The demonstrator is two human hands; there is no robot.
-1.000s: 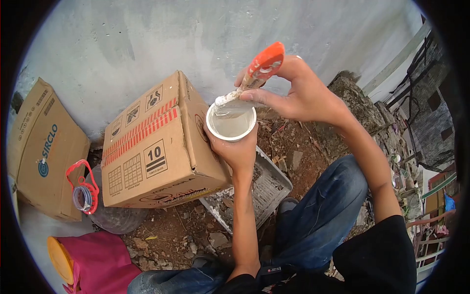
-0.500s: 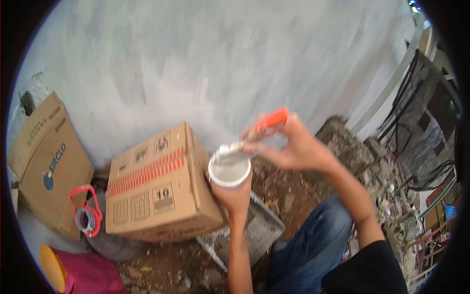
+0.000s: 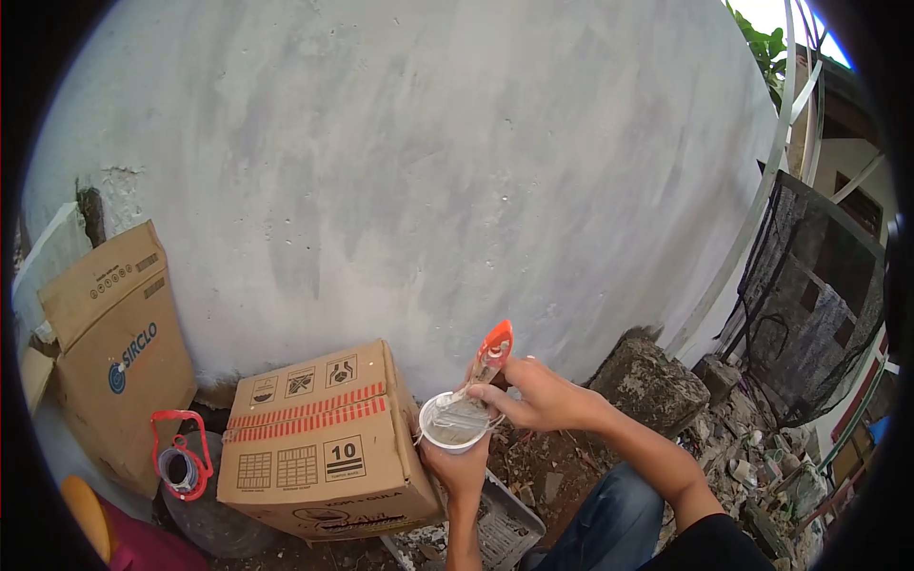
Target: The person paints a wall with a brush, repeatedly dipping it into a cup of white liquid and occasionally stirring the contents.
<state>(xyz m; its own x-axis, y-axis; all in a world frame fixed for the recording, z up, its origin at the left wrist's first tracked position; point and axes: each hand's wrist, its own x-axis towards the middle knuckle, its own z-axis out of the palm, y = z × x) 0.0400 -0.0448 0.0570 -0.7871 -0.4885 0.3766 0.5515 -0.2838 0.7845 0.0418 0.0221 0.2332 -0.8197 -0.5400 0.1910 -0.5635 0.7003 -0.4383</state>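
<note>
My left hand point(image 3: 457, 468) is wrapped around a small white plastic tub point(image 3: 449, 443), held up with its mouth facing me. My right hand point(image 3: 538, 395) grips a paintbrush point(image 3: 494, 346) with an orange-tipped handle, close above its bristles. The wide bristles lie inside the tub's mouth, and the handle points up and away. Whitish paint or residue coats the brush near the bristles. Just left of the tub stands a taped cardboard box point(image 3: 314, 443). Behind both hands rises a patchy grey-white wall point(image 3: 400, 190).
Another cardboard box point(image 3: 119, 362) leans on the wall at left. A grey jug with a red handle point(image 3: 181, 466) and a maroon-and-yellow object point(image 3: 105, 528) stand below it. A dirty tray point(image 3: 500, 528) lies under my hands. Rock point(image 3: 652, 385), rubble point(image 3: 762, 466) and black netting point(image 3: 809, 295) lie right.
The view has tilted up, so most things sit lower in the picture. My right hand has lowered the brush, and its bristles have moved from the tub's rim into its mouth.
</note>
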